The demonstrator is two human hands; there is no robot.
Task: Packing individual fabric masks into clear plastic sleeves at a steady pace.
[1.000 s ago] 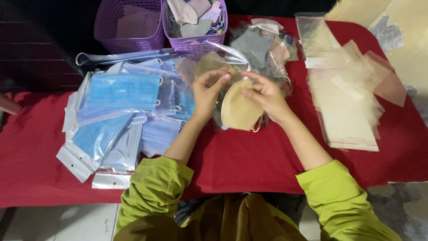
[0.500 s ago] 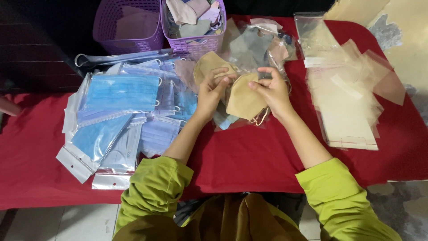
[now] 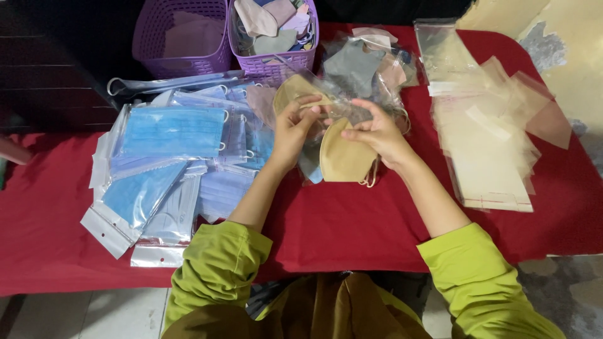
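The clear plastic sleeve [image 3: 342, 107] is proving hard to read: it is see-through and crinkled, so its edges are melting into the heap of bagged masks behind it, and how far the tan mask [image 3: 344, 158] is sitting inside it cannot be told. The left hand [image 3: 294, 129] is coming in from below, wrist bent, fingers [image 3: 308, 103] curling closed on the sleeve's upper edge, where a second tan shape is showing through the film. The right hand [image 3: 377, 132] is arching over, thumb and forefinger pinching shut on the film just above the tan mask (its ear loop is dangling at the lower edge). All this is hovering over the red cloth of the counter [image 3: 352, 220], around its middle, towards the far edge. Two purple slatted baskets [image 3: 182, 63] are getting cut off at the far edge. Glossy blue mask packs [image 3: 169, 135] are fanning towards the left edge; flat empty sleeves [image 3: 483, 157] are stacking towards the right.
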